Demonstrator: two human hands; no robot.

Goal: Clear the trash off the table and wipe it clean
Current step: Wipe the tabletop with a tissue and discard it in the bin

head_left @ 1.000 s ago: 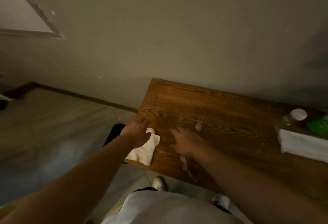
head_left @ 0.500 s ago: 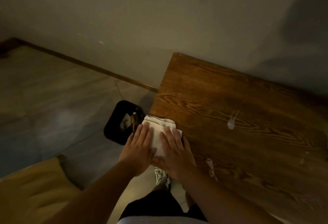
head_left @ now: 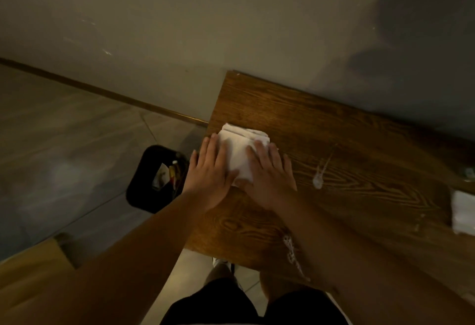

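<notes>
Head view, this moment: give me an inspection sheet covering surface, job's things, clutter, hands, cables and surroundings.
Surface: wooden table against the wall, with a white smear mid-table and a white streak near the front edge.
Job's things: folded white cloth at the table's left end; black bin on the floor beside it, trash inside.
Clutter: second white cloth at the right edge.
Hands: left hand and right hand press flat on the folded white cloth.
Cables: nothing seen.
Surroundings: plain wall, tiled floor, baseboard.
</notes>
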